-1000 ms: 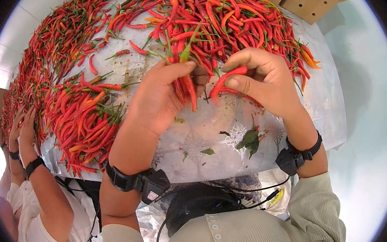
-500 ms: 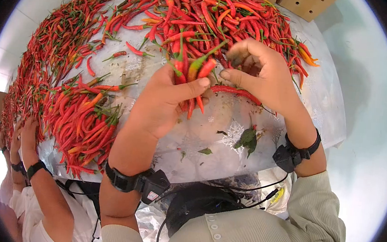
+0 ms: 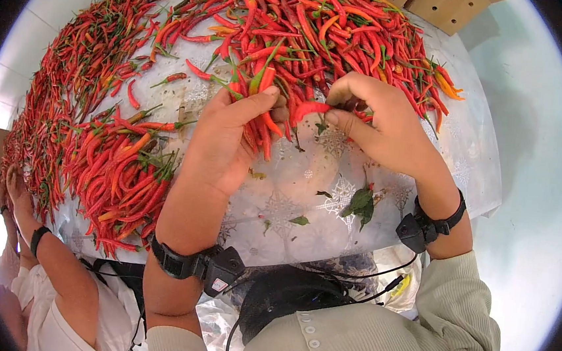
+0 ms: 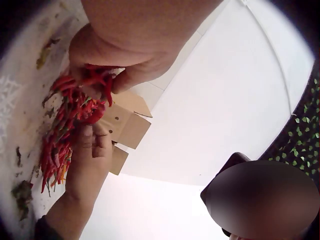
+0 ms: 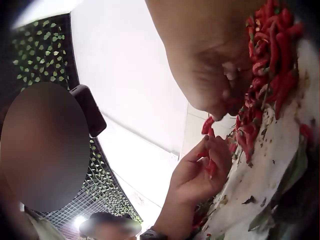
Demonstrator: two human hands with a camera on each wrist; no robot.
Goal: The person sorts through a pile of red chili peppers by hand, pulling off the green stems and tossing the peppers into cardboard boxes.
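My left hand (image 3: pixel 221 138) holds a small bunch of red chili peppers (image 3: pixel 269 126), their green stems pointing up past the thumb. To its right, my right hand (image 3: pixel 387 128) pinches one red chili pepper (image 3: pixel 311 108) between thumb and forefinger, its free end toward the bunch. More red shows behind the right fingers, partly hidden. In the left wrist view, the pinched pepper (image 4: pixel 92 116) lies below the bunch (image 4: pixel 100 80). The right wrist view shows the left hand (image 5: pixel 202 170) gripping its peppers from the far side.
A large chili heap (image 3: pixel 306 26) lies beyond my hands, another (image 3: pixel 93 48) at far left. A neater pile (image 3: pixel 122 183) sits left of my left arm. Loose leaves (image 3: pixel 360 205) lie on the plastic-covered table (image 3: pixel 276 234). Cardboard boxes (image 3: pixel 449 10) stand behind; another person's arm (image 3: pixel 57 257) reaches in.
The right hand's earlier curved pepper is gone from its fingers. The pepper lying below that hand half a second ago has left the cloth; the right hand now pinches one. The left hand keeps its bunch.
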